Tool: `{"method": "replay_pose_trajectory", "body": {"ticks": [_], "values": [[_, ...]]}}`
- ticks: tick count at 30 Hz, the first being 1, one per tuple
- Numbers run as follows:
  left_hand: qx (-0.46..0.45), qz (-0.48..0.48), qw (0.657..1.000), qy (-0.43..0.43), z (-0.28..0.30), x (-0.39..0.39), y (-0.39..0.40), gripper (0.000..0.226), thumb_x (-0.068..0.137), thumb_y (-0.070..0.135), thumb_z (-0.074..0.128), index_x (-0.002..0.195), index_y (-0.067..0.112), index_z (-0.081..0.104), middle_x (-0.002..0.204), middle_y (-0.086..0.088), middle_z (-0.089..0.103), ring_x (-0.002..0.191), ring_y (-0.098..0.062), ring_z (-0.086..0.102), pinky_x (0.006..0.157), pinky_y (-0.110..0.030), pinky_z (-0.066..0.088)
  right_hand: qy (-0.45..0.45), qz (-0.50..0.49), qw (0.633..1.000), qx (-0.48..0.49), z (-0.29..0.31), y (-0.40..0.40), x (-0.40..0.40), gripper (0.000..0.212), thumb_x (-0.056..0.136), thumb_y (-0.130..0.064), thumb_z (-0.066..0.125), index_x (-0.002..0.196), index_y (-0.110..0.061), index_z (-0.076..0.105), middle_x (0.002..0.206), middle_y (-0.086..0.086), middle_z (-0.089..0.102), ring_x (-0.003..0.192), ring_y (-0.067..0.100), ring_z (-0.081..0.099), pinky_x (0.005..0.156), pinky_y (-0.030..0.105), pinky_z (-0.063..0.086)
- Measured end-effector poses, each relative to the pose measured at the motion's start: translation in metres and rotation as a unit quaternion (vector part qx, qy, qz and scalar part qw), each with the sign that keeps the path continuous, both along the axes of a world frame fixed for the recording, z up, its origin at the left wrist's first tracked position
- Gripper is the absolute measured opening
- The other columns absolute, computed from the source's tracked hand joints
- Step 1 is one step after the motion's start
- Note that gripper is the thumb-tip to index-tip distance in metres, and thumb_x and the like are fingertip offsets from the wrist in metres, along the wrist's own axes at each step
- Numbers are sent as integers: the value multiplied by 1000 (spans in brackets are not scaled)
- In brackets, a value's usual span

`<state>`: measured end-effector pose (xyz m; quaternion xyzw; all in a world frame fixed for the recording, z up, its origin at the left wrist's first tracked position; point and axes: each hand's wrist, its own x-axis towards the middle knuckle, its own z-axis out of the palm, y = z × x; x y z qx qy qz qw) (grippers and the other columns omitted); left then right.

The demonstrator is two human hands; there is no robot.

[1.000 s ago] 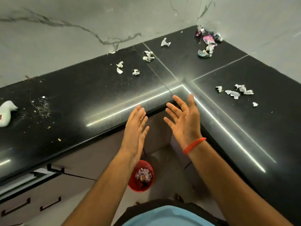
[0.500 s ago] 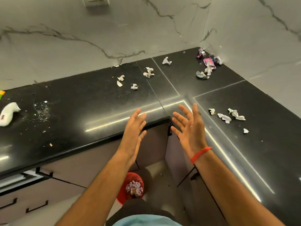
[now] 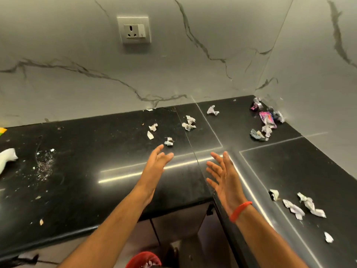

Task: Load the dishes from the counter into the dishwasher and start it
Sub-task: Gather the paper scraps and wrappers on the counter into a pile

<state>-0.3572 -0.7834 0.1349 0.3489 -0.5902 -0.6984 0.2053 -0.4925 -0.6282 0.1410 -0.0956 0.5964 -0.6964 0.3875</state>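
Grey marble-veined wall fills the upper frame, a socket [image 3: 134, 30] at upper centre. Below it an L-shaped black bench [image 3: 96, 171] runs from the left edge to the corner at right and down the right side.

Hands: left hand [image 3: 155, 167] and right hand [image 3: 224, 177] both raised over the bench corner at frame centre, fingers straight and spread, palms facing each other, holding nothing. Red band [image 3: 240, 210] on the right wrist.

Task items: no dishes visible on the bench, and no dishwasher identifiable. What lies on the bench is litter: paper scraps [image 3: 188, 123] at centre, just beyond my left fingertips; coloured wrappers [image 3: 266, 118] in the far corner at right; more scraps [image 3: 301, 206] at lower right; crumbs [image 3: 44, 165] at left. A white object [image 3: 6, 157] at the left edge, cut off; cannot tell what it is. Red bin [image 3: 144, 261] at bottom centre on the floor, paper inside.

Handling judgement: the crumpled paper should be very light, soft and not fragile; a fingertip pinch on any fold would do. Dishes, if out of frame, would be stiff, breakable, possibly slippery; take them by the rim with both hands.

Progress: loading not yet begun, as far as visible.
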Motion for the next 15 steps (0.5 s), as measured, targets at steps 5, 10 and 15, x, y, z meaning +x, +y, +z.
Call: {"method": "replay_pose_trajectory", "body": {"ticks": [5,10,15], "values": [[-35,-9,999,-27,-12,-47,-80,74,92,45,69,156,33,34,162,-5,33,147,-19,37,120,-40,29,26,5,999,24,4,-44,-41,69,76,-73,44,133,-36,57,141,5,55,133,20,50,114,46,36],[-126,-16,987,-101,-43,-90,-173,72,94,36,71,155,28,35,163,-6,33,147,-22,35,117,-38,30,18,-3,999,50,-9,-75,-68,69,80,-71,41,137,-35,54,142,5,54,132,21,51,115,46,36],[-250,-51,940,-227,-78,-108,-235,90,83,64,70,158,37,28,168,-8,22,155,-26,19,124,-48,23,10,-7,996,85,-25,-85,-85,65,78,-73,41,131,-40,56,140,2,56,127,16,54,110,42,38]]}}
